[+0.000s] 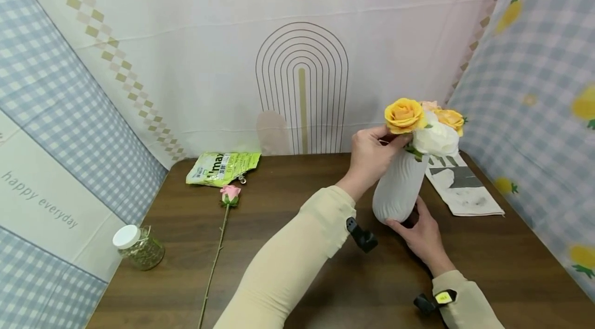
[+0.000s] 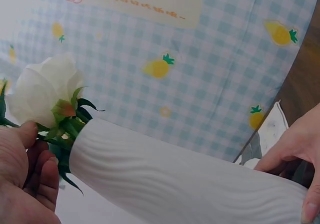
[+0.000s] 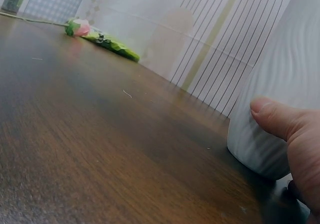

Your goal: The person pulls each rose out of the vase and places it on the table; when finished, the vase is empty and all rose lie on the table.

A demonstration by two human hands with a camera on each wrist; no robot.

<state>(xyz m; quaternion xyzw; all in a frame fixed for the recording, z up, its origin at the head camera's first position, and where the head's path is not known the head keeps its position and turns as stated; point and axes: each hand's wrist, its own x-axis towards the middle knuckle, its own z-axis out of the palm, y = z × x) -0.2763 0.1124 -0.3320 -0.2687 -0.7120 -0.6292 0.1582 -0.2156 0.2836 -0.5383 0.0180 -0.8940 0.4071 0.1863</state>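
A white vase (image 1: 401, 189) with wavy ridges leans to the right over the table, holding artificial flowers at its mouth. Among them are a yellow rose (image 1: 404, 116), a white flower (image 1: 436, 139), an orange-yellow bloom (image 1: 450, 120) and a peach one partly hidden behind. My left hand (image 1: 372, 156) pinches just beneath the yellow rose, by the vase's mouth. Green leaves (image 2: 67, 126) and the white flower's underside show beside its fingers in the left wrist view. Low on the vase, my right hand (image 1: 422, 236) grips the base, its thumb (image 3: 272, 120) against the ridged side.
A pink rose (image 1: 230, 194) on a long stem lies left of centre on the brown table (image 1: 279, 215). Behind it sits a green packet (image 1: 223, 168). A white-lidded jar (image 1: 141, 250) lies tilted at the left edge; a printed cloth (image 1: 469, 200) is right of the vase.
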